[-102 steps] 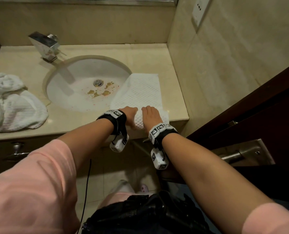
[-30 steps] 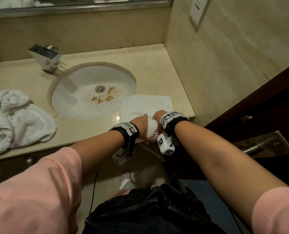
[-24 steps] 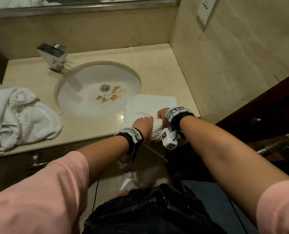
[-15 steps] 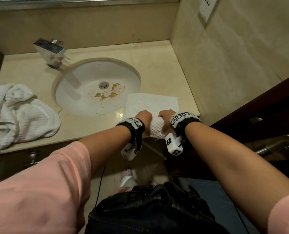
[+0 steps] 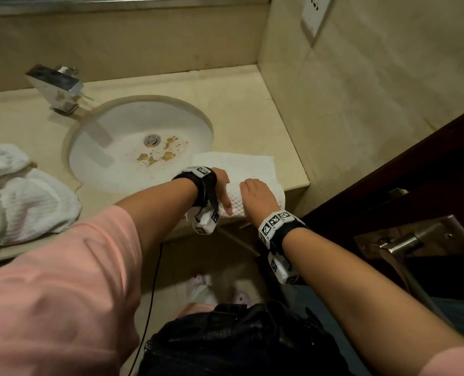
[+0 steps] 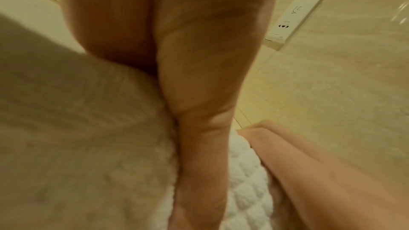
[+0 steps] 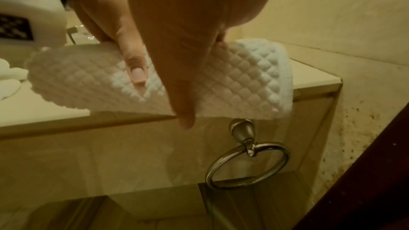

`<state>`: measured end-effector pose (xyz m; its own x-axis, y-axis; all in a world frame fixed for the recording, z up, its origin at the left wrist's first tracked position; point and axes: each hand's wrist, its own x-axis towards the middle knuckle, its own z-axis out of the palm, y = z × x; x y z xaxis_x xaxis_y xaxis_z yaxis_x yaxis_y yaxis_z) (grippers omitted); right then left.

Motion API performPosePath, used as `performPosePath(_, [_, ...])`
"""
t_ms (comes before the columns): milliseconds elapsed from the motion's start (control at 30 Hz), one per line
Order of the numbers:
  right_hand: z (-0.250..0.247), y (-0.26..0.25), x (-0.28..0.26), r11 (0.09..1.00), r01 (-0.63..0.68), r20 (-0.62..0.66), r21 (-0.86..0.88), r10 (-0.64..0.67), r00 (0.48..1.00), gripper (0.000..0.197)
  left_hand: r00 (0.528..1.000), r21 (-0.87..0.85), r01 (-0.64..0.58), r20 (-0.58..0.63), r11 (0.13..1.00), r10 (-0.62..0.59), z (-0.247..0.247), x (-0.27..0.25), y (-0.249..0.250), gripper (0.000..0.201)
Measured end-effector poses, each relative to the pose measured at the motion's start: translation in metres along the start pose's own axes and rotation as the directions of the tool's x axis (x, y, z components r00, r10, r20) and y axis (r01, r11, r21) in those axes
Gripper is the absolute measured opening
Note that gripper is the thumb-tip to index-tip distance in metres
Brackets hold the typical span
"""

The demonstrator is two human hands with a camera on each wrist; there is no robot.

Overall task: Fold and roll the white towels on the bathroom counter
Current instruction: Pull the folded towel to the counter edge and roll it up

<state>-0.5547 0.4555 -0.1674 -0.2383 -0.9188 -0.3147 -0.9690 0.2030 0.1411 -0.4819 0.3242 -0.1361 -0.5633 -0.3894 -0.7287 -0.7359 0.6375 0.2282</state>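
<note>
A white waffle towel (image 5: 241, 166) lies at the counter's front right corner, its near end wound into a roll (image 5: 235, 204) at the counter edge. My left hand (image 5: 223, 189) grips the roll's left part, thumb on its front face. My right hand (image 5: 254, 192) grips the right part, fingers over the top. In the right wrist view the roll (image 7: 243, 80) overhangs the edge, with the left hand's thumb (image 7: 135, 69) and my right hand (image 7: 184, 93) across its front. The left wrist view is blurred: my left hand (image 6: 199, 128) on the towel (image 6: 247, 181).
A heap of loose white towels (image 5: 16, 196) lies at the counter's left. The stained sink (image 5: 111, 175) and the faucet (image 5: 57, 88) sit behind the hands. The wall with an outlet (image 5: 313, 12) closes the right side. A towel ring (image 7: 247, 162) hangs below the counter edge.
The roll has grown and the flat part of the towel has shortened. Both hands stay on the roll at the counter edge, and my right wrist has drawn back toward me.
</note>
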Motion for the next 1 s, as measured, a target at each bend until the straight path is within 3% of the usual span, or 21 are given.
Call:
performPosePath(67, [-0.002,-0.003,0.006,0.999,-0.034,-0.006,0.011,0.034,0.999,0.026,1.000,-0.003,-0.003,0.011,1.000,0.003,0.001,0.001,0.000,0.118])
performPosePath(200, [-0.009,-0.002,0.019,0.997,-0.050,0.060,0.050,0.047,0.997,0.029,0.999,0.117,-0.044,-0.021,0.992,0.047,0.007,0.002,-0.001,0.095])
performPosePath(267, [-0.020,0.003,0.026,0.993,-0.077,0.115,0.086,0.067,0.991,0.034,0.993,0.174,-0.049,-0.101,0.984,0.067,0.015,-0.001,-0.002,0.081])
performPosePath(367, [-0.029,0.009,0.043,0.980,-0.132,0.262,0.149,0.090,0.961,0.033,0.958,0.259,-0.029,-0.269,0.965,0.101,0.030,-0.009,-0.006,0.083])
performPosePath(467, [-0.037,0.010,0.066,0.964,-0.208,0.433,0.169,0.117,0.894,0.038,0.912,0.343,0.024,-0.392,0.939,0.120,0.043,-0.012,-0.006,0.070])
performPosePath(533, [-0.005,0.023,0.101,0.951,-0.249,0.490,0.180,0.133,0.862,0.046,0.898,0.348,0.043,-0.425,0.937,0.117,0.047,-0.011,-0.005,0.058])
performPosePath(600, [0.067,0.044,0.158,0.943,-0.255,0.511,0.212,0.116,0.852,0.066,0.901,0.335,0.033,-0.419,0.942,0.117,0.044,-0.008,-0.005,0.051])
performPosePath(633, [0.099,0.053,0.181,0.948,-0.241,0.509,0.207,0.106,0.854,0.076,0.907,0.323,0.020,-0.403,0.946,0.118,0.039,-0.006,-0.006,0.049])
performPosePath(700, [0.109,0.052,0.183,0.948,-0.242,0.500,0.207,0.110,0.859,0.076,0.933,0.300,-0.021,-0.338,0.954,0.126,0.026,-0.004,-0.008,0.051])
performPosePath(767, [0.035,0.028,0.122,0.963,-0.241,0.430,0.118,0.169,0.887,0.056,0.957,0.288,-0.062,-0.255,0.956,0.139,0.013,0.001,-0.011,0.054])
performPosePath(833, [-0.021,0.004,0.069,0.971,-0.232,0.315,0.049,0.205,0.927,0.058,0.972,0.280,-0.085,-0.190,0.956,0.142,0.001,0.006,-0.014,0.060])
performPosePath(900, [-0.024,-0.004,0.052,0.972,-0.236,0.204,0.016,0.228,0.952,0.062,0.981,0.275,-0.091,-0.142,0.957,0.134,-0.009,0.013,-0.017,0.077])
performPosePath(1000, [-0.018,-0.002,0.050,0.951,-0.304,0.140,0.061,0.294,0.946,0.042,0.985,0.305,-0.110,-0.094,0.946,0.145,-0.019,0.020,-0.017,0.087])
